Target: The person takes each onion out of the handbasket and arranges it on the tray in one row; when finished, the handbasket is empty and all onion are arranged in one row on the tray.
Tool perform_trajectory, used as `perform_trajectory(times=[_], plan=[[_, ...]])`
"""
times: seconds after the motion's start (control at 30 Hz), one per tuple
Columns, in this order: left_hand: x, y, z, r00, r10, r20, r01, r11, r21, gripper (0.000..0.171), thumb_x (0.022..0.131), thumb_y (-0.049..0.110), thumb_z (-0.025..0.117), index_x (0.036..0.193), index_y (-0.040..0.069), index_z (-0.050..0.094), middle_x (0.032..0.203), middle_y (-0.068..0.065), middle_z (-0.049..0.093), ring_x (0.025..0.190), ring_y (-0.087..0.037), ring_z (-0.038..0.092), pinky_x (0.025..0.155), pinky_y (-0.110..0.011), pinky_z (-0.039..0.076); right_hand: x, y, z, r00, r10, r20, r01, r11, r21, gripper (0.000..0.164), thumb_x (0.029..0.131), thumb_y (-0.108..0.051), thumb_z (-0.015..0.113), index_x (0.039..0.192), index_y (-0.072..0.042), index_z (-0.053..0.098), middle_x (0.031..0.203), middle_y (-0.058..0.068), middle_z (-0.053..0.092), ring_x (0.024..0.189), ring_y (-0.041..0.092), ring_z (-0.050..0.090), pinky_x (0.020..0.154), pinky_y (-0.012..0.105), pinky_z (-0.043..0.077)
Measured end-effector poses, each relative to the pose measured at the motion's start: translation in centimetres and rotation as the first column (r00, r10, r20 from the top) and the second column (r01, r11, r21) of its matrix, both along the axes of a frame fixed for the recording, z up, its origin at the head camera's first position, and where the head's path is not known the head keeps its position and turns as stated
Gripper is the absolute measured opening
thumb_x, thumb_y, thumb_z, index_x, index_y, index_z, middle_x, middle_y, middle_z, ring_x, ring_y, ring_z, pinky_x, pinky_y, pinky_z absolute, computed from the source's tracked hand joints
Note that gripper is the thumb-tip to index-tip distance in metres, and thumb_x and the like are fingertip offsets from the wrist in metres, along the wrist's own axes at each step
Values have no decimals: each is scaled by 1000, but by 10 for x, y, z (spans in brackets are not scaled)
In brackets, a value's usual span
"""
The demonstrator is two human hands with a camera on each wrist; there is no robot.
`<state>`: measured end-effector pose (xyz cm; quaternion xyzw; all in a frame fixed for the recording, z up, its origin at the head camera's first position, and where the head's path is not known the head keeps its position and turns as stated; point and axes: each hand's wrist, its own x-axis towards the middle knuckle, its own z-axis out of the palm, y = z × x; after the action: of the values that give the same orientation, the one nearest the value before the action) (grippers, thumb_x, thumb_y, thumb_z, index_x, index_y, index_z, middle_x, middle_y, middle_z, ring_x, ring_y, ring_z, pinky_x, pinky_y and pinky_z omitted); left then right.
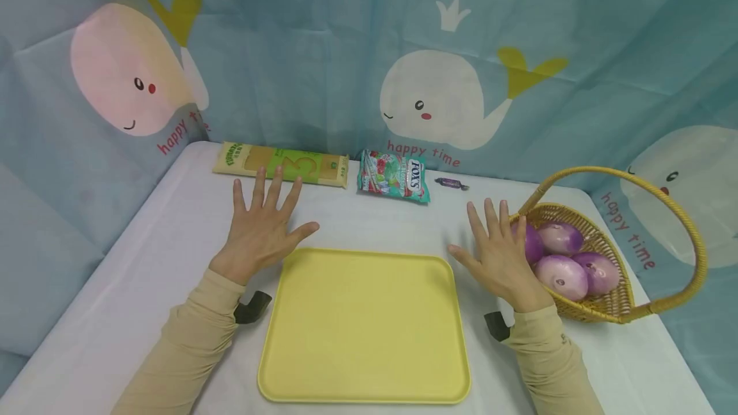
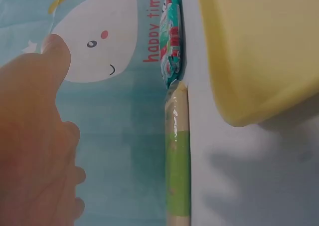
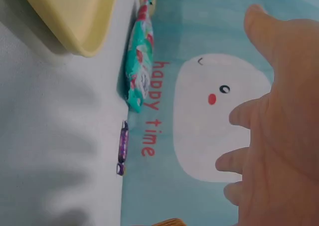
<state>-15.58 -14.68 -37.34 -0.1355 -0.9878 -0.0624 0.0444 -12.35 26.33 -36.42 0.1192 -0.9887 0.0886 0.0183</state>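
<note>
My left hand [image 1: 261, 228] hovers palm down with fingers spread, off the far left corner of a yellow tray [image 1: 364, 325]. Nothing is in it. Beyond its fingertips lies a long flat noodle packet [image 1: 282, 164] with a green band. My right hand [image 1: 500, 255], likewise spread and holding nothing, is between the tray and a wicker basket [image 1: 625, 290], overlapping the basket's left rim in the head view. Several purple-and-white onions [image 1: 562, 277] fill the basket; the hand partly hides one. A teal FOX'S candy bag [image 1: 394, 176] and a small purple wrapped candy [image 1: 452, 183] lie at the back.
A white cloth [image 1: 155, 287] covers the table. Behind it and along both sides hangs a blue curtain [image 1: 300, 69] printed with whales. The basket's tall handle [image 1: 686, 223] arches up and leans over the right edge. Dark wrist mounts [image 1: 252, 307] stick out below both hands.
</note>
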Motion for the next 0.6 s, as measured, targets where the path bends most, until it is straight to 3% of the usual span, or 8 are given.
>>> perform_trajectory(times=[0.1,0.2,0.27,0.37,0.43,0.53,0.6], plan=[[-1,0,-2,1000,-1,-14,1,1000,-8,85,94,67,39,158,17,12,164,-20,2,150,-45,-6,112,-73,-3,-1,1,0,1000,-9,8,9,1000,10,86,95,-60,45,158,-13,10,162,26,2,149,47,-11,113,70,-9],[-3,-1,-3,999,-18,-43,17,1000,-18,76,97,56,45,155,12,25,159,-22,25,147,-45,22,112,-69,18,-1,4,3,999,-37,-27,38,999,29,81,94,-54,52,156,-12,21,160,28,13,149,50,2,113,70,-1],[-4,-2,-5,999,-31,-43,31,999,10,65,99,45,50,149,6,37,148,-24,44,134,-45,44,104,-63,36,-1,8,5,992,-68,-101,70,997,16,72,94,-44,58,151,-8,33,154,31,27,145,51,19,113,69,11],[-5,-6,-9,999,-50,14,48,993,104,46,99,30,54,134,-1,54,123,-23,63,108,-41,62,85,-54,51,-1,19,11,966,-162,-203,155,987,-48,59,91,-28,63,140,1,45,138,35,44,128,53,39,106,67,28],[-7,-8,-12,994,-62,86,45,982,183,36,99,24,54,123,-2,61,108,-20,68,91,-34,66,73,-48,54,1,28,15,947,-243,-211,230,970,-85,54,91,-25,60,133,6,48,127,38,48,118,55,44,98,67,34],[-10,-9,-15,975,-92,201,35,963,268,27,99,21,53,110,0,65,91,-12,69,73,-22,61,63,-37,49,4,43,21,933,-349,-93,345,937,-50,57,95,-36,53,130,8,46,121,42,46,111,59,43,88,70,35],[-11,-10,-16,954,-119,276,29,951,309,24,98,20,52,105,2,65,85,-9,66,68,-18,55,61,-32,45,5,51,23,927,-374,-15,374,927,13,62,97,-44,48,129,8,45,119,45,45,108,62,42,84,71,36]])
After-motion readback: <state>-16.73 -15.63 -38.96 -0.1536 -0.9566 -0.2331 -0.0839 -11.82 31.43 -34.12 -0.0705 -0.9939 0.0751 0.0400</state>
